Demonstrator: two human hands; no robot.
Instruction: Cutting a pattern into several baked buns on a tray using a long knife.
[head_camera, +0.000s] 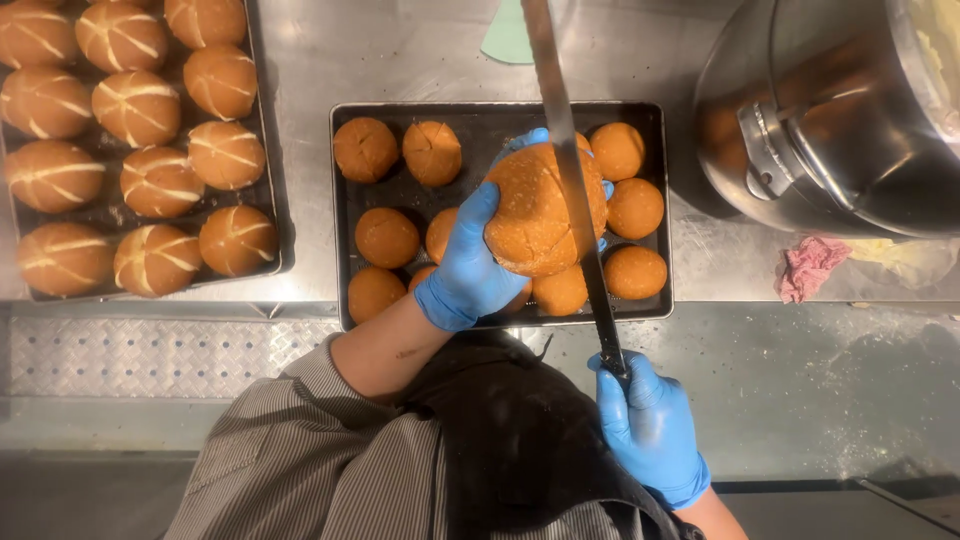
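We are scoring a bun.
Our gloved left hand (468, 262) grips a round golden-brown bun (535, 215); our right hand (648, 425) clenches a long steel knife (568, 170), blade laid across its top. A steady draw seems needed.

Warm overhead light, glare on the steel counter (400, 60), sharp focus throughout.

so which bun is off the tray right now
The big bun in the left hand, lifted over the middle tray with the knife across it; the other buns lie on trays.
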